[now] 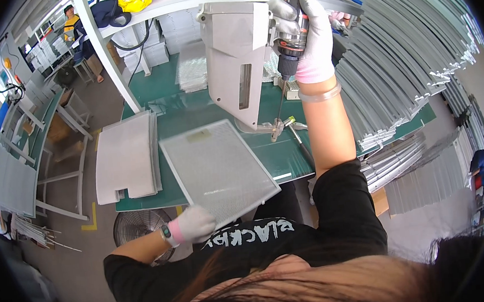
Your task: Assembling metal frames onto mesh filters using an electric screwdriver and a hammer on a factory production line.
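Observation:
My right hand (317, 44), in a white glove with a pink cuff, is wrapped around a black and orange power screwdriver (291, 49). Its long thin bit points down at a small clear plastic piece (276, 127) at the foot of a tall grey machine housing (234, 59). In my left hand (195, 223), also gloved, is the near left edge of a framed mesh panel (218, 172). The panel lies tilted across the table's front edge, with a yellowish label near its far side. Fingers of the left hand are partly hidden against the panel.
Right of the machine, a hammer (299, 138) lies on the green table (181, 119). Stacked white panels (126, 159) stand at the left, long grey metal strips (408, 44) at the right. A floor fan (138, 228) sits below. Another person (73, 28) is far left.

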A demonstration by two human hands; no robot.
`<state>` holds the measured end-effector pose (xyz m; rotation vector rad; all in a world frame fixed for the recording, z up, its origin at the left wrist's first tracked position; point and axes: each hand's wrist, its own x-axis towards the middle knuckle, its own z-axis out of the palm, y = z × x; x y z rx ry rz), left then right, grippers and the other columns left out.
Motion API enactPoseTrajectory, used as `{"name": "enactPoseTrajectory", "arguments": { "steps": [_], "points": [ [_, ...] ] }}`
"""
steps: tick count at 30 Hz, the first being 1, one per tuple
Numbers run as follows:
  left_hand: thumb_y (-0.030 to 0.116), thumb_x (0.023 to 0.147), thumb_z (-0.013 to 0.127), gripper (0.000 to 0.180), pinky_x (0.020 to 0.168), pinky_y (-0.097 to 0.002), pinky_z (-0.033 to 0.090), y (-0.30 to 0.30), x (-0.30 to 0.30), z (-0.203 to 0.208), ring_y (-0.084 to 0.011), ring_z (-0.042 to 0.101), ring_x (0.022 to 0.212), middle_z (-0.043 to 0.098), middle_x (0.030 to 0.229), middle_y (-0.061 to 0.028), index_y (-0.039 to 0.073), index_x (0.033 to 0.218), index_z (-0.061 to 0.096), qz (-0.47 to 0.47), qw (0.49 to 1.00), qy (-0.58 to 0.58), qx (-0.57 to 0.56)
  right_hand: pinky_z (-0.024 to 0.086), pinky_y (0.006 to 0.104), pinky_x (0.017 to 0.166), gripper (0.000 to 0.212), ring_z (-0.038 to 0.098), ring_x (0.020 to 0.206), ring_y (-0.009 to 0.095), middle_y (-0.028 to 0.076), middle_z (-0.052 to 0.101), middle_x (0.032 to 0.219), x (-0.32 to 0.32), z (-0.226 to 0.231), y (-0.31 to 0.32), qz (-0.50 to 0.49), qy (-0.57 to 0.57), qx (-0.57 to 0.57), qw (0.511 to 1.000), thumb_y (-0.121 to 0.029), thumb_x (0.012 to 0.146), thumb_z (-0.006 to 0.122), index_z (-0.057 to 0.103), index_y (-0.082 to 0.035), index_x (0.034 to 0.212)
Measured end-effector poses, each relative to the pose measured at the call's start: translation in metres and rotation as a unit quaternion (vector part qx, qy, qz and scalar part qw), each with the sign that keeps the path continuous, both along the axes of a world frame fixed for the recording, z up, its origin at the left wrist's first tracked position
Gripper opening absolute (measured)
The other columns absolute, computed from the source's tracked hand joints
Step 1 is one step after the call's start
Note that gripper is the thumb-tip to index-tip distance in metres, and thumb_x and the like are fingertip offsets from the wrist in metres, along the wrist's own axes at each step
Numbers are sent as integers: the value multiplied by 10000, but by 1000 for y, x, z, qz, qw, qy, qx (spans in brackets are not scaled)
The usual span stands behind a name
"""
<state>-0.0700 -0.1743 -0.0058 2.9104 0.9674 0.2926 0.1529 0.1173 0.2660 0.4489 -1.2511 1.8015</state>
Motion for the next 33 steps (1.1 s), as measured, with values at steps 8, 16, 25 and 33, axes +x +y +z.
{"name": "enactPoseTrajectory", "arguments": {
  "steps": [8,16,25,33],
  "points": [
    [290,780,689,509,965,-453,427,41,19,35,-336,540,1073,552,1265,-184,28,1198,564,351,908,-14,230,367,200,490,600,426,557,71,24,467,764,-4,-18,-37,-69,-28,-1,997,-295,952,578,337,-72,1453],
    [277,725,714,203,650,-419,466,83,89,34,-269,610,651,582,697,-66,95,706,624,345,917,-164,114,344,207,470,415,426,516,74,4,440,667,-1,-61,-69,-200,-97,-32,975,-437,919,609,453,-81,774],
    [265,615,792,268,644,-412,415,53,94,35,-270,571,667,625,793,-53,94,740,627,345,892,-244,161,409,257,497,721,482,540,127,59,499,724,-4,-110,-85,-119,-53,-101,986,-300,911,653,263,-128,1492],
    [285,605,803,269,597,-393,395,45,93,33,-247,574,641,614,719,-33,114,725,633,348,897,-232,145,408,247,476,771,497,536,128,62,500,726,-10,-113,-95,-113,-51,-85,989,-330,912,665,215,-142,1509]
  ]
}}
